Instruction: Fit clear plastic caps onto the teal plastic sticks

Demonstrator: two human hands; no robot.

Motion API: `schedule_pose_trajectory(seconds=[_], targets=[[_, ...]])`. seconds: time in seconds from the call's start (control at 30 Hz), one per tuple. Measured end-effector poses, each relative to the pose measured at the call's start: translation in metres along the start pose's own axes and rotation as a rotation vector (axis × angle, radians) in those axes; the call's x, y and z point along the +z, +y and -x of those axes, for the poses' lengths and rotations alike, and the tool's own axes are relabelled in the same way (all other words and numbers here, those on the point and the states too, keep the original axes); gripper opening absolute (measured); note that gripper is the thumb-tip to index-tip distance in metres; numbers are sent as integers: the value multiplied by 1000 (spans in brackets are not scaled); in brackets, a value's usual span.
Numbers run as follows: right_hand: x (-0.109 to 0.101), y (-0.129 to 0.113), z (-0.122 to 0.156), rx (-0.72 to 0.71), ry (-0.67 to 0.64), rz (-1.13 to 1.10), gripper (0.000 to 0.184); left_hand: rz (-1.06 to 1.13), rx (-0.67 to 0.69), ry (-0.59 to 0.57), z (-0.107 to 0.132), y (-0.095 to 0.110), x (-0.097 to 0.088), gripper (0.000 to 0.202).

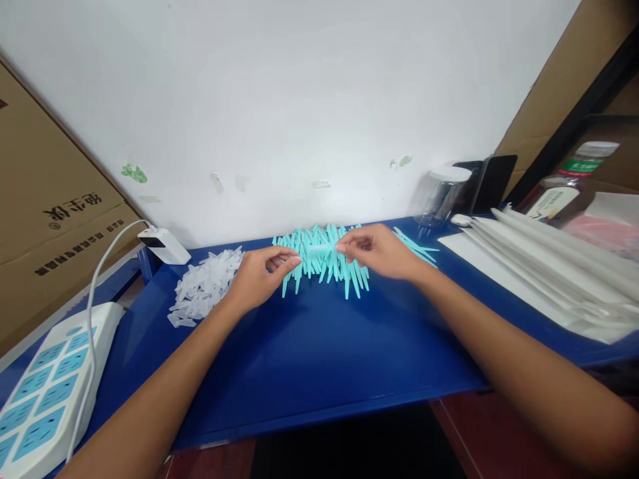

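Left hand [262, 271] and right hand [375, 251] both totally bare, slim wrists [420, 269], bare forearms [172, 376] too, getting thicker toward the elbows.

Turquoise sticks [333, 266] in a heap, translucent pieces [202, 286] leftward

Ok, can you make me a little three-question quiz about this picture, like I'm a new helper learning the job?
1. On which side of the big pile of turquoise sticks is the heap of small whitish pieces, left or right?

2. True or false: the clear jar by the wall has a white lid.

3. Pick one: the fingertips of the left hand and the right hand are closest to
A) the power strip
B) the turquoise sticks
C) the bottle

Key: 1. Left. 2. True. 3. B.
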State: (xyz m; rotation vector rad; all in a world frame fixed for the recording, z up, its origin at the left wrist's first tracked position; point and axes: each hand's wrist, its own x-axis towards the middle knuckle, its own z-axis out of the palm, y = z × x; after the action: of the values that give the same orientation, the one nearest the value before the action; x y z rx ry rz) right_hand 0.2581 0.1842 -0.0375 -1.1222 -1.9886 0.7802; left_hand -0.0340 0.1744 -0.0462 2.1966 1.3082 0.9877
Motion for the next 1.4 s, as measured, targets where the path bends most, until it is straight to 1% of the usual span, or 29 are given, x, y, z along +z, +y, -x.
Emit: schedule_pose_trajectory(seconds=[0.03, 0.07, 0.1, 0.13, 0.17, 0.23, 0.27, 0.3, 0.33, 0.4, 0.5, 0.57, 0.63, 0.73, 0.83, 0.93, 1.03, 1.07, 1.13, 1.2, 1.23, 1.27, 1.33, 1.4], targets=[[-9, 7, -2, 45, 102, 122, 29, -131, 17, 10, -2, -5, -7, 33], [-20, 15, -4, 114, 218, 292, 26, -263, 20, 7, -4, -11, -15, 31], [-30, 24, -5, 207, 303, 475, 24, -374, 5, -15, -6, -17, -24, 29], [-40, 33, -6, 305, 349, 633, 23, -446, -23, -60, -8, -24, -33, 31], [-49, 42, -7, 411, 371, 748, 24, -493, -62, -103, -9, -30, -41, 33], [-60, 55, -6, 597, 320, 880, 26, -539, -155, -183, -10, -41, -54, 36], [-63, 59, -6, 660, 292, 912, 28, -545, -199, -212, -10, -45, -59, 37], [-64, 61, -5, 688, 273, 933, 30, -546, -238, -237, -10, -48, -63, 37], [-62, 61, -5, 685, 268, 944, 32, -546, -270, -258, -10, -51, -65, 37], [-52, 58, -7, 623, 258, 927, 38, -547, -312, -302, -10, -53, -67, 38], [-30, 49, -10, 563, 162, 848, 46, -536, -326, -379, -9, -52, -65, 36], [-18, 44, -11, 551, 91, 837, 43, -526, -317, -424, -9, -49, -62, 32], [-11, 43, -12, 546, 52, 846, 36, -531, -308, -447, -10, -48, -60, 29], [-12, 45, -11, 555, 20, 833, 27, -543, -306, -413, -10, -49, -57, 31], [-15, 47, -11, 558, -16, 811, 25, -585, -313, -361, -10, -53, -55, 33], [-15, 47, -11, 571, -27, 794, 27, -597, -280, -386, -11, -58, -53, 27], [-18, 46, -10, 576, -32, 781, 28, -563, -239, -405, -10, -61, -53, 28], [-20, 46, -10, 567, -13, 774, 28, -553, -228, -391, -10, -60, -53, 29], [-24, 43, -10, 510, 106, 744, 23, -509, -214, -338, -10, -57, -53, 30], [-26, 39, -10, 401, 272, 626, 15, -385, -212, -280, -10, -51, -52, 30], [-26, 36, -10, 336, 323, 514, 13, -293, -213, -259, -10, -46, -52, 30], [-24, 33, -10, 274, 326, 373, 13, -190, -213, -240, -10, -42, -50, 30], [-17, 25, -10, 170, 226, 72, 14, 6, -200, -203, -11, -32, -46, 32], [-10, 17, -8, 96, 95, -121, 21, 146, -171, -180, -11, -23, -40, 36]])
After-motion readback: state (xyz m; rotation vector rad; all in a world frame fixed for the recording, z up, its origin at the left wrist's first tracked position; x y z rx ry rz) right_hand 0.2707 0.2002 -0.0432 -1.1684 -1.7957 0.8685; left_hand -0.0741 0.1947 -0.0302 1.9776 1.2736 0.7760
